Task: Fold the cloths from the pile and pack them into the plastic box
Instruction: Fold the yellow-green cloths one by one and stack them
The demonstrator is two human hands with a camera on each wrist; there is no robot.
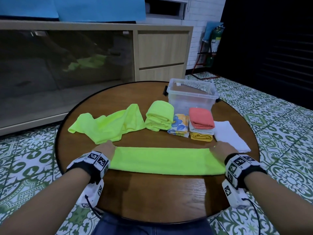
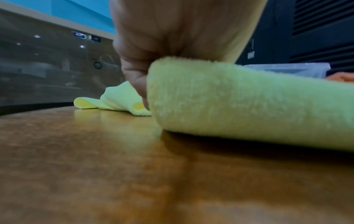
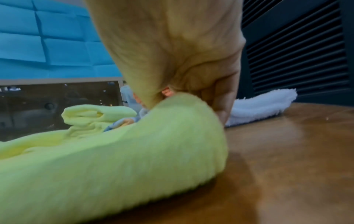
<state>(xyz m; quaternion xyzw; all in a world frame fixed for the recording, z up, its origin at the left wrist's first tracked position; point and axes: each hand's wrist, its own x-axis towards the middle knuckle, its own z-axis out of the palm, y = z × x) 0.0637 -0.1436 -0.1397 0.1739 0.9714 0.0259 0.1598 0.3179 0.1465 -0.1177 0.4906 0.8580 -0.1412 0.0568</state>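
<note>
A lime green cloth (image 1: 166, 161) lies folded into a long strip across the near half of the round wooden table (image 1: 152, 197). My left hand (image 1: 106, 149) grips its left end and my right hand (image 1: 221, 150) grips its right end. In the wrist views the fingers of the left hand (image 2: 139, 87) and of the right hand (image 3: 220, 100) curl down at the far corners, and the cloth (image 2: 249, 103) (image 3: 134, 159) bulges in front of them. The clear plastic box (image 1: 192, 94) stands open at the back right of the table; I cannot see any cloth in it.
Behind the strip lie a crumpled lime cloth (image 1: 108, 126), a folded lime cloth (image 1: 159, 118), a floral cloth (image 1: 180, 126), a stack topped by a coral cloth (image 1: 200, 120) and a white cloth (image 1: 230, 135). A glass-fronted cabinet (image 1: 67, 65) stands beyond the table.
</note>
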